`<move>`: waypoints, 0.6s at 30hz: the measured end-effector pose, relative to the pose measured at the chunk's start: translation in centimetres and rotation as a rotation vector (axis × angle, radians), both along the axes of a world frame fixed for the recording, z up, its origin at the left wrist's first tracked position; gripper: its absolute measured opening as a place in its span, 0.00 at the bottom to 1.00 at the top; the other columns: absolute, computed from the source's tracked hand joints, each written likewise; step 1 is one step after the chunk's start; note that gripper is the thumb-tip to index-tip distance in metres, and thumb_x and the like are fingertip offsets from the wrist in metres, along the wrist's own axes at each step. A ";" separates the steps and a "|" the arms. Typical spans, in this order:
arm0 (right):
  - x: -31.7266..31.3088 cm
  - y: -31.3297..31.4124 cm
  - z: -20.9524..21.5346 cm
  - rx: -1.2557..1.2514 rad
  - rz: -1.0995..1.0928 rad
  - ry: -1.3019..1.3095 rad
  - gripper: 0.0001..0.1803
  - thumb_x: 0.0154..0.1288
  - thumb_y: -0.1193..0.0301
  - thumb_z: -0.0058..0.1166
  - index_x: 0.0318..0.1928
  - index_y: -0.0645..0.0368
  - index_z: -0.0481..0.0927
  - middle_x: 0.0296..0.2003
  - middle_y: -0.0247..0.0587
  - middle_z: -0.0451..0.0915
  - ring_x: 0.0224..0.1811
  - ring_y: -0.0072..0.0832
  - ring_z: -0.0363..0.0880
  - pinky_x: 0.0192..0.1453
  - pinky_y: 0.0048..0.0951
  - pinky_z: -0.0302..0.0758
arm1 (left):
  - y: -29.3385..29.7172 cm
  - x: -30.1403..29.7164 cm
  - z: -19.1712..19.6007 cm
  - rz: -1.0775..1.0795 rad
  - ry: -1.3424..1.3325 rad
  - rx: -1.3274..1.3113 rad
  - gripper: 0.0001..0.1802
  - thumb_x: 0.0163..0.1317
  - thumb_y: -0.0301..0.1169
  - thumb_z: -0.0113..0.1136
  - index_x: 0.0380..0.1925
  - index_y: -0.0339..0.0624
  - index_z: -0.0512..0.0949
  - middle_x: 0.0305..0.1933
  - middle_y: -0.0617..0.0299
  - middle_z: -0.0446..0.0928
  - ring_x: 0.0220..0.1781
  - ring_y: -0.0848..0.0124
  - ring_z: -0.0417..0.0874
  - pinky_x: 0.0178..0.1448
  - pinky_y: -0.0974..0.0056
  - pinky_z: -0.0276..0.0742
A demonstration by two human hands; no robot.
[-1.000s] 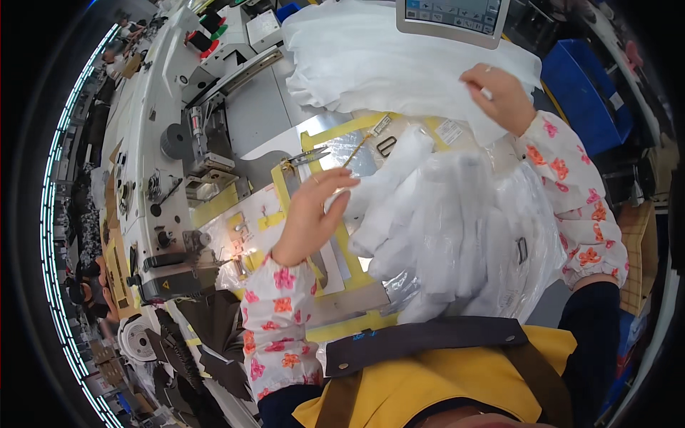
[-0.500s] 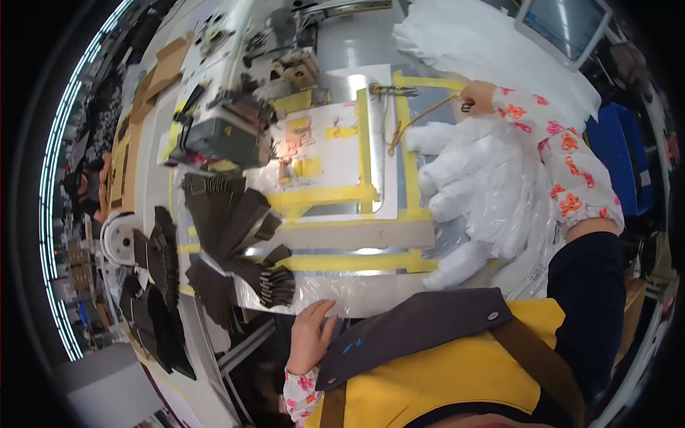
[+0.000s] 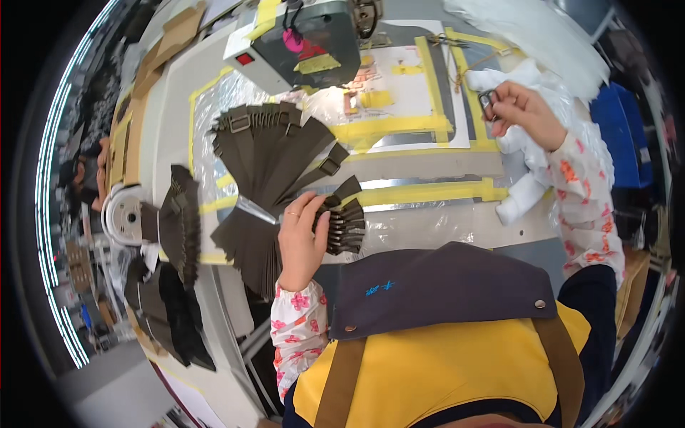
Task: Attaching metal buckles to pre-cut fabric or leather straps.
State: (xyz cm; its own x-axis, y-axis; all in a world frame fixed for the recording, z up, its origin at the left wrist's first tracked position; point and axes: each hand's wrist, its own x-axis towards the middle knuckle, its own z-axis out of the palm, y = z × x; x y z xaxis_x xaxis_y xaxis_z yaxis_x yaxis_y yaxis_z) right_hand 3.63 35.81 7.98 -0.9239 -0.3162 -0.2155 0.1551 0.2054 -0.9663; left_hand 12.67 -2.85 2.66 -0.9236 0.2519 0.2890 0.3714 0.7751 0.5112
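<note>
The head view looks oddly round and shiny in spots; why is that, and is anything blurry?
Head view: the fisheye lens bends the table's yellow tape lines and blackens the corners; a lamp glares off the clear plastic sheet under the sewing machine; the left hand on the dark straps is sharp, and the rim is smeared.

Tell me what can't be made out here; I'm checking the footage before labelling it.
- Head view: the left hand lies on the dark straps, covering those beneath it.
- The right hand closes around a metal buckle, mostly hidden by fingers.
- The sewing machine is cut off by the top edge.
- The white fabric blurs toward the rim.
</note>
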 end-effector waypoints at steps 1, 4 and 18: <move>1.6 -0.6 -1.2 -0.055 -0.048 -0.028 0.10 0.60 0.71 0.49 0.38 0.63 0.69 0.32 0.39 0.76 0.26 0.20 0.76 0.30 0.19 0.74 | -1.2 -0.9 -0.4 -0.035 0.014 0.001 0.15 0.51 0.23 0.56 0.41 0.37 0.73 0.45 0.53 0.72 0.45 0.56 0.73 0.48 0.61 0.69; 6.2 -1.8 -4.0 -0.080 -0.273 -0.067 0.09 0.60 0.72 0.49 0.39 0.63 0.71 0.32 0.37 0.76 0.27 0.19 0.75 0.31 0.18 0.73 | -2.7 -4.3 -1.9 -0.114 0.047 -0.063 0.16 0.52 0.25 0.56 0.43 0.37 0.72 0.47 0.51 0.70 0.44 0.55 0.73 0.48 0.60 0.69; 5.2 -9.3 -7.7 -0.367 -0.235 -0.172 0.09 0.56 0.74 0.53 0.39 0.63 0.76 0.33 0.33 0.75 0.27 0.16 0.71 0.34 0.16 0.69 | 0.6 -5.9 -3.3 -0.165 -0.182 0.042 0.11 0.53 0.28 0.55 0.37 0.39 0.75 0.35 0.53 0.74 0.32 0.55 0.76 0.34 0.57 0.70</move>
State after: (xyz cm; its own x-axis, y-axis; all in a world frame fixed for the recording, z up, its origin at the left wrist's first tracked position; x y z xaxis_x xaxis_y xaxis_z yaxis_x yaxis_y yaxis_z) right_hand 8.83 26.54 0.25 -0.9401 -0.1865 -0.2853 0.3212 -0.2050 -0.9246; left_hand 6.77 -2.25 -0.69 -0.9086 0.3952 0.1354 0.3904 0.6877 0.6121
